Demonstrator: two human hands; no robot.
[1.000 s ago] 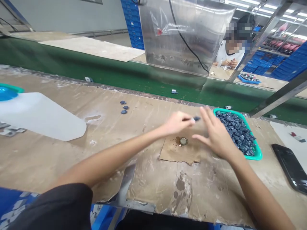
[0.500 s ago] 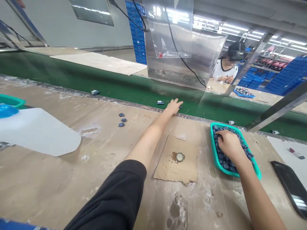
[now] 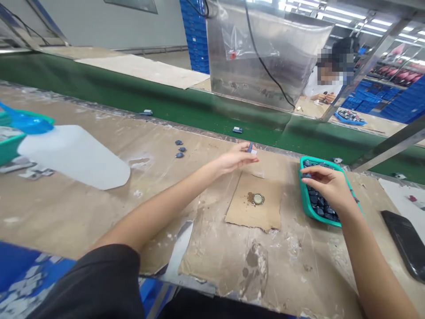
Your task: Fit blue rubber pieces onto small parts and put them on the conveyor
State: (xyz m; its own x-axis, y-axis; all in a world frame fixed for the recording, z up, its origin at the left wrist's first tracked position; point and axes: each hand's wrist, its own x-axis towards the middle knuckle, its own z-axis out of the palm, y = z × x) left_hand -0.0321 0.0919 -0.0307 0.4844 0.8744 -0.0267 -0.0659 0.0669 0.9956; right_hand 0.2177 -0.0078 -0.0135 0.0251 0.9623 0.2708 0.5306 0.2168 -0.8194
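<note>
My left hand is above the table's near side of the belt, its fingers pinching a small dark blue and white piece. Over the right end of the table, my right hand has thumb and fingertips closed on a small dark blue piece. Below that hand stands a green plastic basket heaped with similar dark blue pieces. Between the hands lies a torn sheet of cardboard. On it sits a bottle cap beside a brown wet stain.
A green conveyor belt crosses behind the table, carrying several small pieces. Three dark lumps lie left of centre. A white bottle with a blue top is farther left. A black phone lies at right. Another person sits beyond the belt.
My left hand has drawn back from the belt toward me, now with a blue and white piece. My right hand has lifted from among the basket's pieces, holding one. The view has tilted down.
</note>
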